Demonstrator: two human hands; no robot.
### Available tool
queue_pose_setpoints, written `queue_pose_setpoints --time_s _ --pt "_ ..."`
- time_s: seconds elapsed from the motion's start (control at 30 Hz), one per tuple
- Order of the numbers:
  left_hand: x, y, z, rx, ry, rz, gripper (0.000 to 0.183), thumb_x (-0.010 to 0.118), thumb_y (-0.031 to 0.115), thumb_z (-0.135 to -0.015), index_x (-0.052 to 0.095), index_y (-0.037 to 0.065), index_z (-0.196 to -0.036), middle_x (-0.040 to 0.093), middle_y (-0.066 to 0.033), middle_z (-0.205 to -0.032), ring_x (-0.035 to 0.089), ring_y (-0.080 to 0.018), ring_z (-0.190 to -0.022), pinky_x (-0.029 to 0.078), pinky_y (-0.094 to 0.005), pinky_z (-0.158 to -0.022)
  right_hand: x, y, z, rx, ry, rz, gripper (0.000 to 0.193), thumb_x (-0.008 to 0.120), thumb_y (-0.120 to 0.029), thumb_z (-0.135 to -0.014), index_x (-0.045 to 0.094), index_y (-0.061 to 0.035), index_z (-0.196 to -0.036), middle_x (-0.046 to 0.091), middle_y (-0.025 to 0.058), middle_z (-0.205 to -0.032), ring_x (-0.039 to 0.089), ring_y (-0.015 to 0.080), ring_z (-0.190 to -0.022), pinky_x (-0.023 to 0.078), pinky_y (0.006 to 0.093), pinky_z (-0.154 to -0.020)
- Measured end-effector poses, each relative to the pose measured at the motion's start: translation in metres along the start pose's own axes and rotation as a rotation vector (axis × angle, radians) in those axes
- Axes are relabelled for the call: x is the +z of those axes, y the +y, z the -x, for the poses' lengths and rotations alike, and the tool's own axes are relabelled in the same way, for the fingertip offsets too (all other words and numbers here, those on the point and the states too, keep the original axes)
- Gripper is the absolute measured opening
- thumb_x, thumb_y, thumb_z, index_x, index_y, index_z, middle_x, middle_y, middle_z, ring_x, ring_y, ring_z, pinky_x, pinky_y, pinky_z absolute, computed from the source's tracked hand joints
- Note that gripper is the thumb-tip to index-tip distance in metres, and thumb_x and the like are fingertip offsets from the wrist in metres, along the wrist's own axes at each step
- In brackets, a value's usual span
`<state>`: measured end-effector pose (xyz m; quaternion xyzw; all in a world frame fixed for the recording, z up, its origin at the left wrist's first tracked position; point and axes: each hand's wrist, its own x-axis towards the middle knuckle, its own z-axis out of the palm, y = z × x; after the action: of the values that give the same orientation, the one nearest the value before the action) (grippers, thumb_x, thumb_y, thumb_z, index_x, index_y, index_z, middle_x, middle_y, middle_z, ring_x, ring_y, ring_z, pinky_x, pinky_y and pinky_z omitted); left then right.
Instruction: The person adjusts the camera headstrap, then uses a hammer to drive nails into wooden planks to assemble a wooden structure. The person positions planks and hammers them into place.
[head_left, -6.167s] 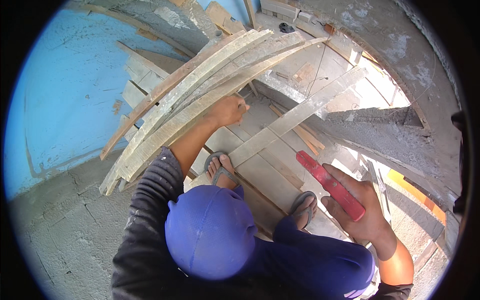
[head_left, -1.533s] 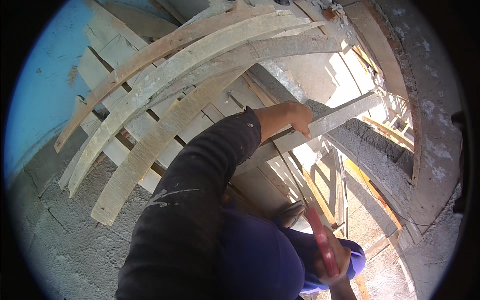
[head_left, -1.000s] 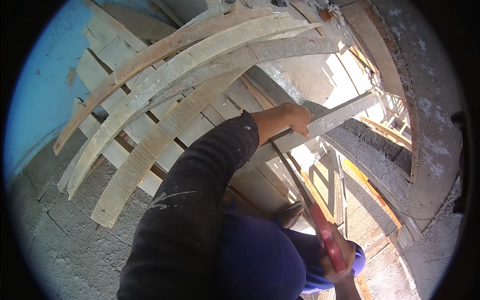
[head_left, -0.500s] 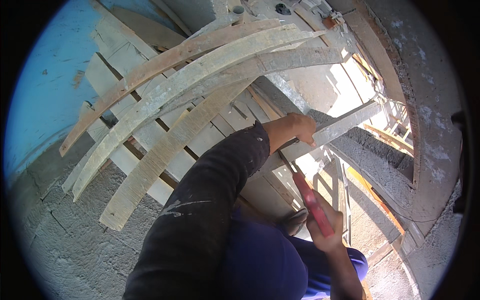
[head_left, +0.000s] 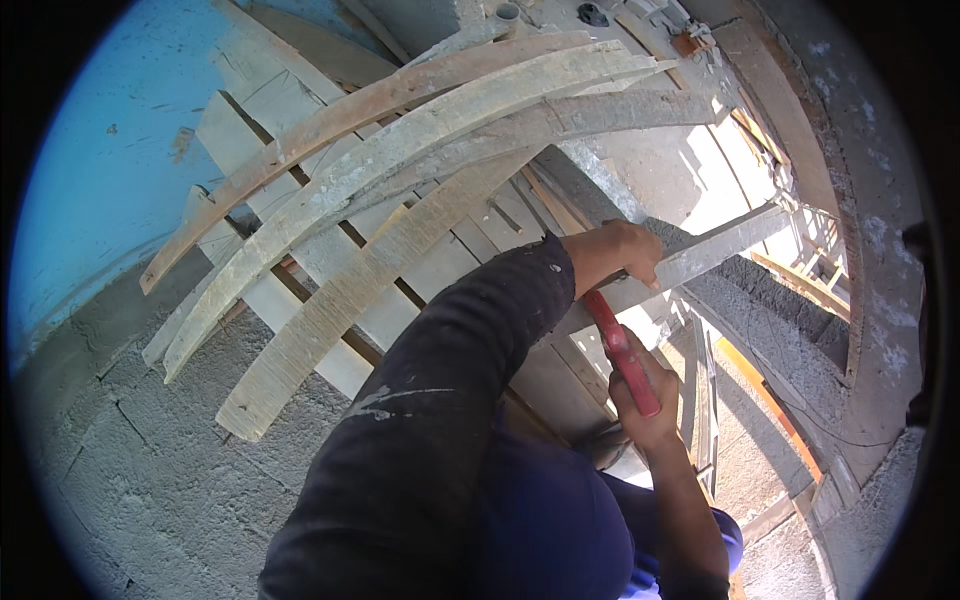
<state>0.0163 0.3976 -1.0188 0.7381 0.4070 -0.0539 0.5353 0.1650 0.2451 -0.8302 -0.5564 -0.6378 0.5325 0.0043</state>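
Across the middle right runs a grey wooden plank (head_left: 715, 248), with my left hand (head_left: 632, 252) closed over its edge, fingers wrapped around it. My left arm, in a dark paint-marked sleeve, reaches across from the lower left. Below it, my right hand (head_left: 645, 392) grips the red handle of what looks like a handsaw (head_left: 625, 350). The handle slants up and left toward the plank, just beneath my left wrist. Its blade is hidden at this moment behind the plank and my arm.
Several long boards (head_left: 330, 300), bowed by the lens, lie over pale planks with dark gaps at the left. A blue wall (head_left: 110, 150) rises at upper left. Rough grey masonry (head_left: 170, 470) is below. An orange-edged strip (head_left: 770, 400) and sunlit framework stand at the right.
My right hand has pushed the red-handled saw up toward the plank, so its thin blade no longer shows. The whole view has shifted slightly; my left hand keeps its hold.
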Motion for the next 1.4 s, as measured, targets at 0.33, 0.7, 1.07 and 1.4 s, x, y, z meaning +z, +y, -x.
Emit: queue_pose_setpoints --time_s 0.33,0.7,1.07,1.4 --pt "-0.002 -0.003 0.001 0.034 0.049 -0.033 0.069 0.075 0.063 -0.093 0.081 -0.005 -0.11 0.078 -0.0284 -0.111 0.075 -0.0442 -0.111 0.059 -0.0537 -0.095 -0.1 -0.097 0.14 -0.074 0.006 0.257 0.06 0.063 -0.003 -0.082 0.067 0.0016 -0.141 0.076 0.0151 -0.084 0.074 0.026 -0.064 0.058 0.0358 -0.062" --pt "0.001 -0.002 0.016 0.002 0.055 0.024 0.07 0.069 0.063 -0.098 0.08 -0.005 -0.109 0.077 -0.0292 -0.113 0.075 -0.0453 -0.112 0.058 -0.0545 -0.095 -0.095 -0.063 0.155 0.187 -0.047 0.185 0.062 0.066 -0.002 -0.08 0.067 -0.0002 -0.142 0.077 0.0154 -0.085 0.077 0.0281 -0.067 0.06 0.0345 -0.065" --pt "0.0 -0.001 0.008 -0.014 0.084 -0.024 0.068 0.069 0.062 -0.098 0.081 -0.005 -0.101 0.078 -0.0285 -0.11 0.074 -0.046 -0.111 0.057 -0.0561 -0.096 0.021 0.005 -0.032 -0.198 0.068 0.036 0.066 0.067 -0.004 -0.086 0.059 -0.0057 -0.152 0.074 0.0123 -0.079 0.075 0.0258 -0.067 0.06 0.0357 -0.068" --pt "0.005 -0.003 0.011 -0.016 0.063 0.059 0.067 0.069 0.059 -0.098 0.079 -0.006 -0.111 0.077 -0.0294 -0.116 0.074 -0.0449 -0.114 0.057 -0.0556 -0.096 -0.118 -0.109 0.174 -0.039 0.042 0.17 0.061 0.063 0.002 -0.084 0.066 -0.0008 -0.146 0.08 0.0166 -0.105 0.076 0.0236 -0.074 0.059 0.0327 -0.069"
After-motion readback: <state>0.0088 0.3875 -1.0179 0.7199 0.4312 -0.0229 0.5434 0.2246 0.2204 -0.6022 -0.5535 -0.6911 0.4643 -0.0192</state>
